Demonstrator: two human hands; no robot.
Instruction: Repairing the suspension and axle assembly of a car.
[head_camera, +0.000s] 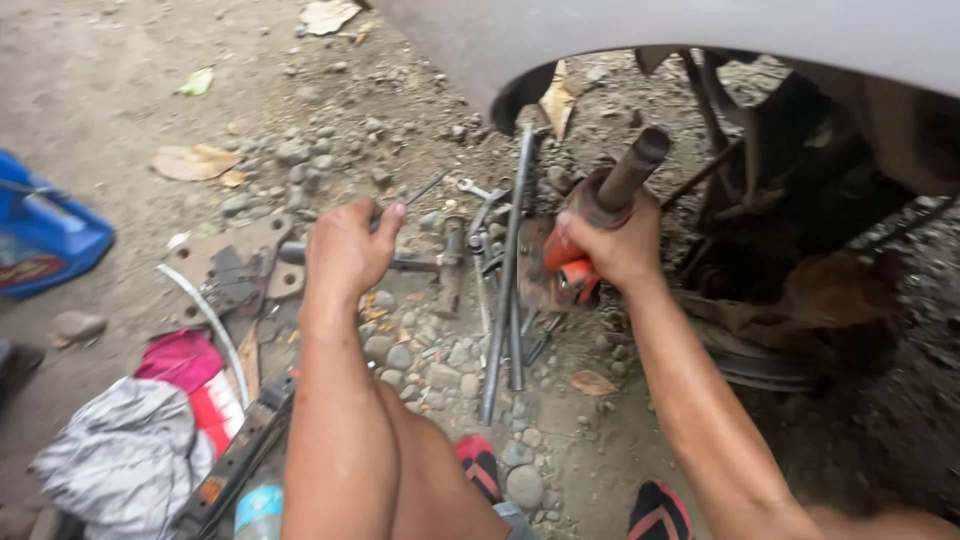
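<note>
hammer handle (405, 262) inside closed left hand (345, 250) fingers; right hand (620, 245) fingers wrapped round orange jack (570, 265)

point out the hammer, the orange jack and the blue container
hammer (447, 262), head view, on its metal head
orange jack (562, 258), head view, on its orange body
blue container (45, 240), head view, on its side

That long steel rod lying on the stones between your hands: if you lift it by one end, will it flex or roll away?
The long steel rod looks solid and straight, so probably stiff and heavy for its width. Being round, it might roll, though the stones and neighbouring wrenches likely check it.
</note>
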